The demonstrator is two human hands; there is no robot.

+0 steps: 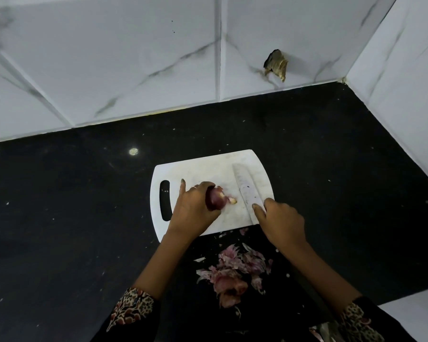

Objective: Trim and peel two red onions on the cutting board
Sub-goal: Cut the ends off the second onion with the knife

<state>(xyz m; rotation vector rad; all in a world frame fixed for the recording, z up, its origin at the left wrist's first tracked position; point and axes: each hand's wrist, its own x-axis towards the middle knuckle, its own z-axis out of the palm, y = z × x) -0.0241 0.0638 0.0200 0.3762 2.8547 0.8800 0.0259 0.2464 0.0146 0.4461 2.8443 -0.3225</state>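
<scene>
Fig. 1. Head view, trimming step. My left hand (195, 206) curls round a red onion (214, 199) lying on the white cutting board (208, 169), near the board's middle; index finger sticks out straight, the rest wrap the bulb. My right hand (279, 218) grips the knife (247, 188) w/ index finger laid along the blade's spine; blade lies low over the board just right of the onion, tip pointing away from me. A small cut-off end piece (232, 200) sits btwn onion and blade, so I judge one end trimmed. Only one onion visible; whether it is the first or second I can't tell. Next move, as I judge: turn the bulb and cut the other end, or lift skin w/ the blade edge; needs fingertips tucked clear.

Room: pile of peels (232, 272) on the black counter (72, 206) just past the board's near edge, btwn my forearms. Tiled wall (134, 58) well behind; side wall at right. Board's handle slot (165, 201) lies left of my left hand.
</scene>
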